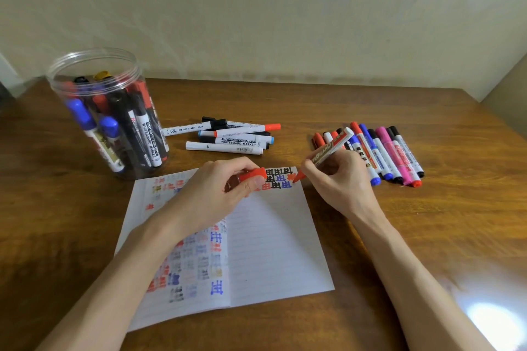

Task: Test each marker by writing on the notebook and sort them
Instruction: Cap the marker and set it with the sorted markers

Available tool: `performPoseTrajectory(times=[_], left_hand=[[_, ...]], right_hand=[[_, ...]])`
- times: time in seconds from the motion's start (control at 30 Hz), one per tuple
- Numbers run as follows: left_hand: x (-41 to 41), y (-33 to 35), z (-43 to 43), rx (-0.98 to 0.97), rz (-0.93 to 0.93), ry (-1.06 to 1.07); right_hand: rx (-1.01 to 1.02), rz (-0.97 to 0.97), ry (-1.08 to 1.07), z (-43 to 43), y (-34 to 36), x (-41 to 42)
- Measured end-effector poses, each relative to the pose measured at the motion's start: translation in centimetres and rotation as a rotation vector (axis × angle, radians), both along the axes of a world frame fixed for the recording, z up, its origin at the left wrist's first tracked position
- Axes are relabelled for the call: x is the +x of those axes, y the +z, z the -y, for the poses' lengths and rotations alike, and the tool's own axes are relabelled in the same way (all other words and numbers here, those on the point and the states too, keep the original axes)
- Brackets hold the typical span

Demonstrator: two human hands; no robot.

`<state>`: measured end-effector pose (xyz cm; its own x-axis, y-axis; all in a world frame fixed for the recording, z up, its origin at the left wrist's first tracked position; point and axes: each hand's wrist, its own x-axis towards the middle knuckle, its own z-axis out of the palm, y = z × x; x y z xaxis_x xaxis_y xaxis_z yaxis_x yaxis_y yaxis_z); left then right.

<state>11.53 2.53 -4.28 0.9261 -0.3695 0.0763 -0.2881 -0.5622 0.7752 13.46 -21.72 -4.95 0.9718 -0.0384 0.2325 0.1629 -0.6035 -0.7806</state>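
An open lined notebook (273,239) lies on the wooden table, its pages marked with black, blue and red test characters. My right hand (338,179) grips an uncapped red whiteboard marker (328,151), its red tip touching the top edge of the right page. My left hand (216,188) rests on the notebook and pinches the marker's red cap (253,174). A small pile of several markers (228,137) lies beyond the notebook. A row of several markers (385,151) lies at the right.
A clear plastic jar (105,111) with several markers stands at the back left. The wooden table (427,222) ends at a pale wall behind. A bright glare spot shows at the lower right.
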Motion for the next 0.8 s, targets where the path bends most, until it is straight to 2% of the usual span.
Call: performPoseTrajectory(times=[0.33,0.6,0.8], left_hand=[[0.29,-0.36,0.10,0.021,0.125,0.069],[0.46,-0.55,-0.06,0.030,0.150,0.087],[0.46,-0.44,-0.16,0.014,0.159,0.097]], right_hand=[[0.010,-0.005,-0.062,0.36,-0.14,0.16],[-0.012,-0.042,-0.003,0.02,-0.18,0.15],[-0.018,-0.039,-0.047,0.13,-0.01,-0.01]])
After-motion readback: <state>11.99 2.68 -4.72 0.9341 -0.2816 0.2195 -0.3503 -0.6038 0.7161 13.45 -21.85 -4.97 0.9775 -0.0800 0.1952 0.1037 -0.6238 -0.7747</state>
